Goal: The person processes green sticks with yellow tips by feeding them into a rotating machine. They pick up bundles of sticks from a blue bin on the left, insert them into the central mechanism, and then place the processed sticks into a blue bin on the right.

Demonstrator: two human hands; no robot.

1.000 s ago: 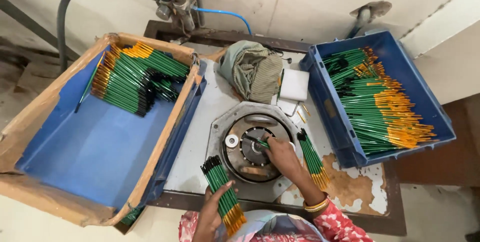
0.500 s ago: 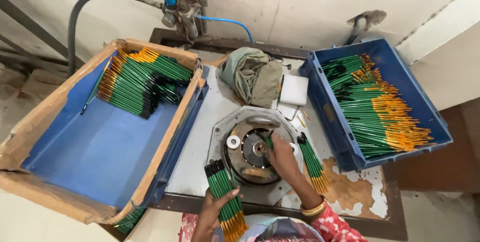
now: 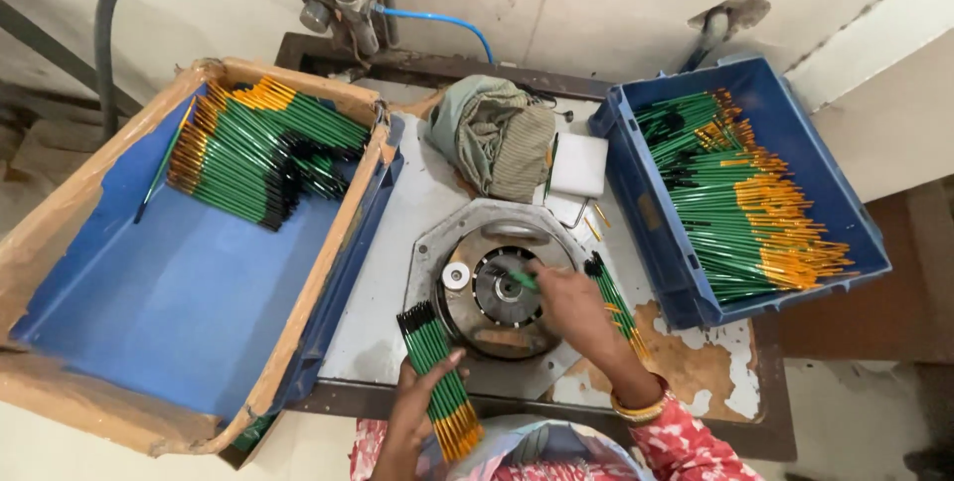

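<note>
My left hand (image 3: 412,403) grips a bundle of green pencils (image 3: 437,374) with black tips and yellow ends, held near the table's front edge. My right hand (image 3: 568,304) pinches a single green pencil (image 3: 523,280) and holds it against the round metal disc (image 3: 502,292) of the machine set in the table. A second small bundle of green pencils (image 3: 614,300) lies on the table just right of that hand.
A large blue tray (image 3: 159,292) edged with brown cardboard sits at the left with green pencils (image 3: 263,153) piled at its far end. A blue crate (image 3: 668,242) with many pencils stands at right. A bundled cloth (image 3: 494,135), a white block (image 3: 578,165) and hoses lie behind.
My right hand stays at the disc with the single pencil, shifted slightly. My left hand keeps the bundle by the front edge. The view has drifted a little.
</note>
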